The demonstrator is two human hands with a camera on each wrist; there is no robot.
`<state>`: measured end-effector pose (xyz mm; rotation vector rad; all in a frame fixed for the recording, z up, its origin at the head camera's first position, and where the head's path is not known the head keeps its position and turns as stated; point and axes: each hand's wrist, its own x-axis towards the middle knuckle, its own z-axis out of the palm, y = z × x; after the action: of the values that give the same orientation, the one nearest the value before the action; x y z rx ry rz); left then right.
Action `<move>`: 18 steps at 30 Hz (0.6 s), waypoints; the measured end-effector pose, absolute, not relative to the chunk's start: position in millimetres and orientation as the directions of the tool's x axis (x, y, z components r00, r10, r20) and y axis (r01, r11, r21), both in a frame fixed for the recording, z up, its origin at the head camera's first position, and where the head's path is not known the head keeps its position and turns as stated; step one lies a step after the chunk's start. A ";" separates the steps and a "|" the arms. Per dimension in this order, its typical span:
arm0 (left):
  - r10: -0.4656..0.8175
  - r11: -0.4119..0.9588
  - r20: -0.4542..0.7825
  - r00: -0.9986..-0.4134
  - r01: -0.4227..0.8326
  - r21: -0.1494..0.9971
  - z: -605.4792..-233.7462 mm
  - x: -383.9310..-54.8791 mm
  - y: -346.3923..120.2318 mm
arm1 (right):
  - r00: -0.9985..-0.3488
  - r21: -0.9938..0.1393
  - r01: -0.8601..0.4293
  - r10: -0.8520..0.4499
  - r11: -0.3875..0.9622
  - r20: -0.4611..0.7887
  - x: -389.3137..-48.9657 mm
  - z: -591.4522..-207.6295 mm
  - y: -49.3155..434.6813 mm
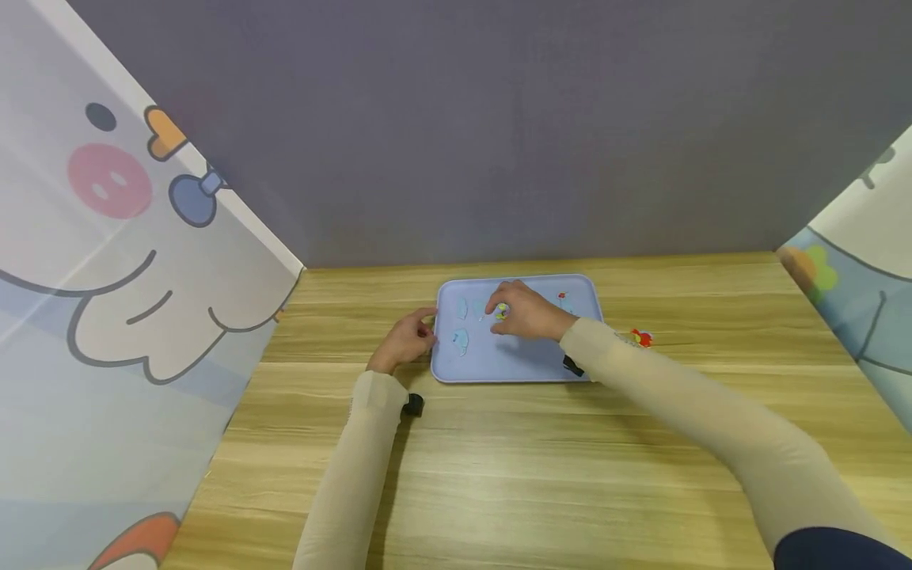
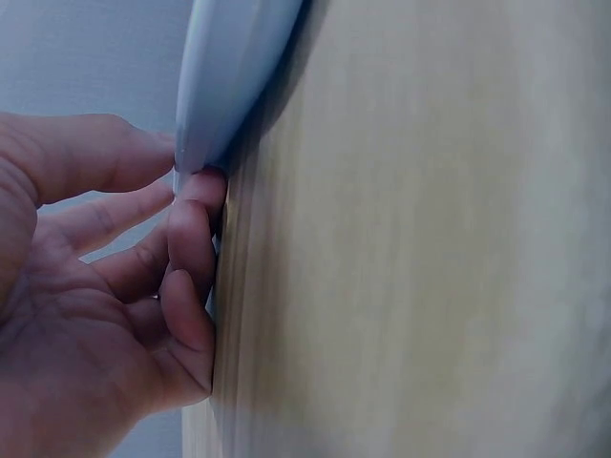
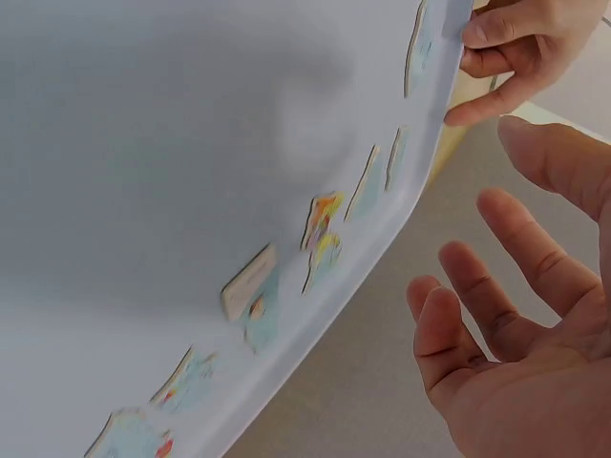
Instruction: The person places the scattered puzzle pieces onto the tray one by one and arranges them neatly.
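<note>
A pale blue tray (image 1: 513,366) lies on the wooden table. My left hand (image 1: 404,342) pinches its left rim, thumb on top and curled fingers (image 2: 191,234) against the side in the left wrist view. Over the tray's middle hovers my right hand (image 1: 530,312), fingers spread and bent, with nothing between them in the right wrist view. Small flat light-blue printed pieces (image 1: 461,342) lie along the tray's left and far parts. Closest to the right fingertips is a yellow-and-green printed piece (image 1: 502,310). A plain tan piece (image 3: 246,283) lies among them in the right wrist view.
A red-and-yellow printed piece (image 1: 642,338) lies on the table (image 1: 499,475) right of the tray, beside my right sleeve. A grey wall panel (image 1: 541,158) rises behind the table's far edge. A cartoon-printed panel (image 1: 142,277) stands along the left side.
</note>
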<state>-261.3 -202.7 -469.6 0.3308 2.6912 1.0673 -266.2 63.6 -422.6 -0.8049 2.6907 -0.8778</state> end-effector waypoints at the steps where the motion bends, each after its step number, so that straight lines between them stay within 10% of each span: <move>1: 0.289 0.710 -0.129 -0.949 0.122 0.694 -469.5 -261.2 -202.6 | -0.833 -0.592 -0.440 -0.554 0.676 -0.013 -265.6 -422.1 66.8; 18: 0.288 0.705 -0.133 -0.948 0.116 0.700 -473.1 -263.6 -203.1 | -0.846 -0.523 -0.495 -0.521 0.694 0.110 -244.7 -428.9 154.0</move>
<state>-263.6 -203.1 -473.1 0.3234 2.6809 1.0770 -244.7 154.0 -428.9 -0.8550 2.8477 -0.8586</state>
